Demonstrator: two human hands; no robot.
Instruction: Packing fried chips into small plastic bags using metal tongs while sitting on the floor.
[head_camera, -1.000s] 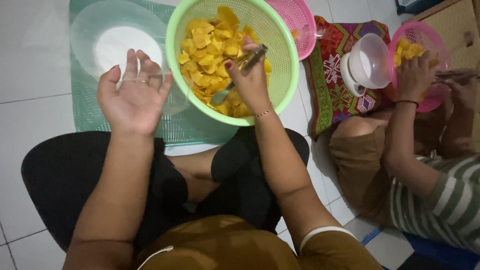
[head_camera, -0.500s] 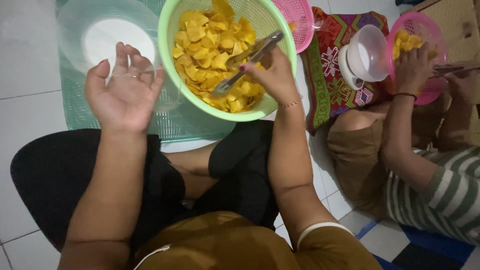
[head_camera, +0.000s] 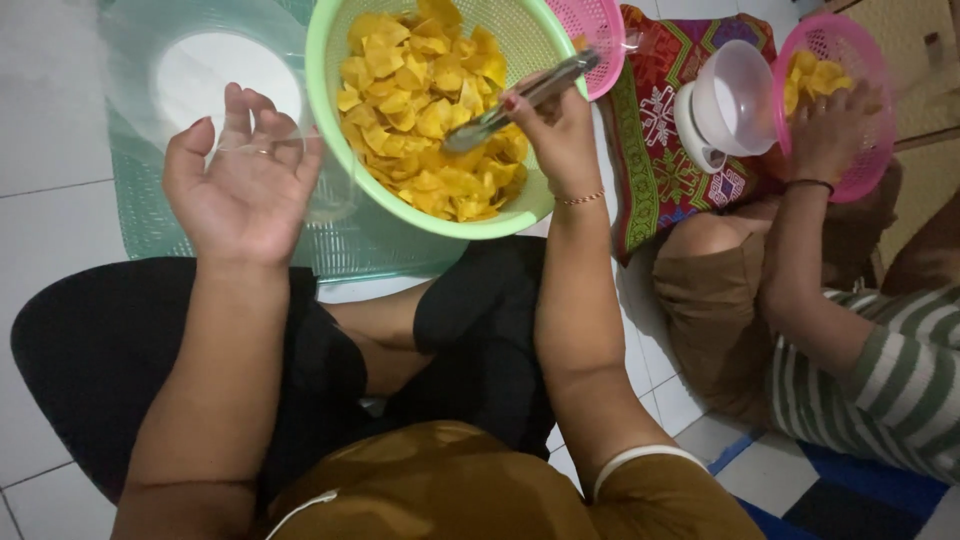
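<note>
Over ridged yellow chips (head_camera: 420, 110) in a round green basket (head_camera: 330, 60), right-hand fingers (head_camera: 540, 110) pinching metal tongs (head_camera: 520, 100); left-hand fingers (head_camera: 240, 130) spread.

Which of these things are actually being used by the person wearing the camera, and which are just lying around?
In use:
- metal tongs, gripped by the right hand
- green plastic basket of yellow chips
- clear plastic bag, at the open left hand

Lying about, or another person's:
- white plastic bowl
- patterned red cloth
- pink basket, where the other person's hand reaches
</note>
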